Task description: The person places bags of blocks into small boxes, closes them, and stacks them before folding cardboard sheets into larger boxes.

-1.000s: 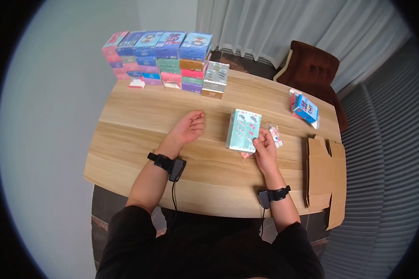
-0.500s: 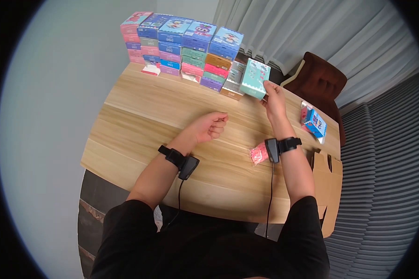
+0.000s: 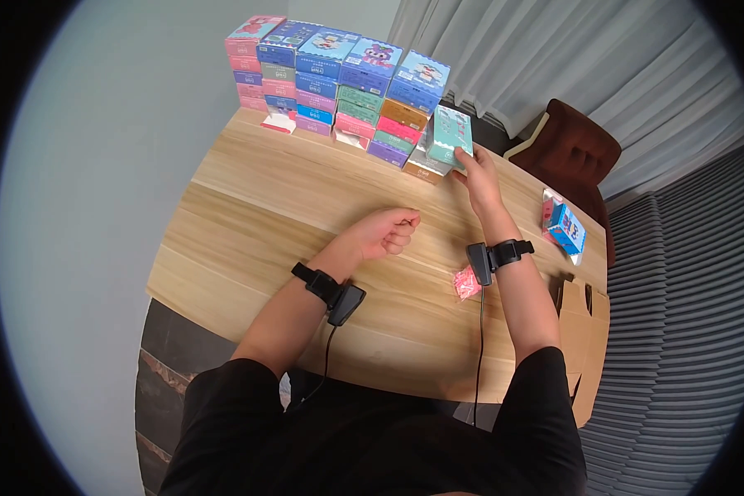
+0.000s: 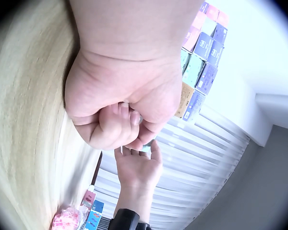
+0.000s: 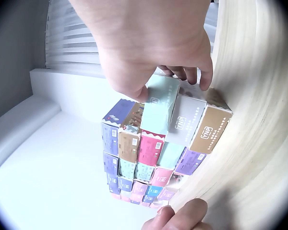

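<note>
My right hand grips a mint-green box by its near right edge, thumb on one side and fingers on the other. In the right wrist view the mint-green box sits against a silver box, which lies on a brown one at the right end of the stacked boxes. Over the middle of the table my left hand hovers with its fingers curled in. The left wrist view shows those fingertips folded toward the palm of the left hand, with no object visible in them.
Several columns of coloured boxes line the table's far left edge. A pink plastic packet lies beneath my right wrist. At the right are a blue box, flattened cardboard and, beyond the table, a brown chair.
My right hand has carried the mint-green box from the middle of the table forward onto the short column at the right end. My left hand stays curled; the head view has shifted.
</note>
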Demonstrator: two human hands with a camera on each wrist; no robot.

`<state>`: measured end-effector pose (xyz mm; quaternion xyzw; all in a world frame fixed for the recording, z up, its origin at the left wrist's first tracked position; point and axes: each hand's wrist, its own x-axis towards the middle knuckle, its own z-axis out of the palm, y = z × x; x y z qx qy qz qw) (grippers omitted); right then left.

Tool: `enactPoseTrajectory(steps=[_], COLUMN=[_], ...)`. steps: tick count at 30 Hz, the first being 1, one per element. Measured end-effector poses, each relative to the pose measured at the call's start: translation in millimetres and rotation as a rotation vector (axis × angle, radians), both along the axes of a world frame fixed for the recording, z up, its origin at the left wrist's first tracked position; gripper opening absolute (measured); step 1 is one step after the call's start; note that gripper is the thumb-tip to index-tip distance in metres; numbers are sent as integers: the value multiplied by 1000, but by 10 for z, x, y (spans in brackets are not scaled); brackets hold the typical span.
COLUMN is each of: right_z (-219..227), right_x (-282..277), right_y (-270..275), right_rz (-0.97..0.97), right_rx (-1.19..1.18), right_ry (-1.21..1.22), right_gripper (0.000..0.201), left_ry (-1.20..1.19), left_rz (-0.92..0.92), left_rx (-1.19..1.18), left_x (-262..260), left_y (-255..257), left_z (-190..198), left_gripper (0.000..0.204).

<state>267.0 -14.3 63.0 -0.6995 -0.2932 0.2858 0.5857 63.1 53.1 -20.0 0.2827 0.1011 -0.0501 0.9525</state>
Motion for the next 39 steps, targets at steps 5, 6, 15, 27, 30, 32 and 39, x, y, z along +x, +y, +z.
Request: enactPoseTrajectory(steps=[5, 6, 15, 27, 30, 32, 39], right_z=[-64, -67, -168, 30, 39, -71, -61], right_x=[40, 27, 116, 131, 303, 536, 1169], right_y=[48, 51, -161, -1705, -2101, -2318, -2657], right_rz=[-63, -86, 110, 113, -172, -305, -578], right_rx=[-39, -61, 116, 172, 151, 143, 97], right_ry=[-49, -66, 47, 280, 186, 82, -132], right_gripper=[48, 50, 57, 45, 47, 47, 46], left_ry=[2, 7, 1, 41, 35, 38, 48], left_rz=[9, 11, -2, -22, -16, -11, 3], left_rx=[13, 13, 26, 19, 33, 38, 46], left_x=[-7, -9, 12, 32, 39, 36, 42], left_y=[-10, -14, -9, -13, -14, -12, -6], left_z=[22, 30, -18, -35, -31, -34, -45], left_gripper=[22, 22, 22, 22, 22, 22, 21])
